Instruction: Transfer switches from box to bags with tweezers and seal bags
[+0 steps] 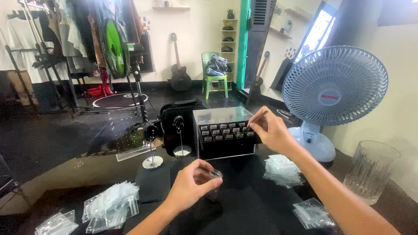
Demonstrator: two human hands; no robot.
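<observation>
Clear vial (214,174) in left hand (191,185)

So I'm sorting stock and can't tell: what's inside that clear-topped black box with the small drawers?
The black box shows rows of small labelled drawers on its front. The right hand reaches into them with a thin tool. The drawers' contents are hidden, and glare on the clear lid hides the space beneath it.

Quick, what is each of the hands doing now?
Left hand: closed on a small clear piece.
Right hand: fingers pinched at the black drawer box.
</observation>
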